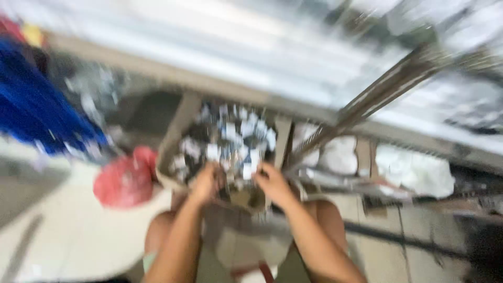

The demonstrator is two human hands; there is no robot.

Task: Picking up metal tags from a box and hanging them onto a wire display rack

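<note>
Head view, one frame, heavily blurred.

Item 1: open brown cardboard box (175, 137), heaped with small grey-and-white pieces (230, 139), kind not legible. It sits just ahead of my knees, flaps spread, so I judge it is placed low and close for both hands to reach in from above.

Item 2: my left hand (205, 183), at the near edge of the heap, fingers curled down into the pieces. Grip: cannot tell whether closed on anything.

Item 3: my right hand (272, 183), beside the left, also at the near edge, touching the pieces. Grip: cannot tell.

Item 4: red plastic bag (126, 181), bunched, on the floor just left of the box.

Item 5: blue bundle (36, 112), far left.

Item 6: white sacks (414, 170), right, behind a slanted metal frame (377, 97).
</note>
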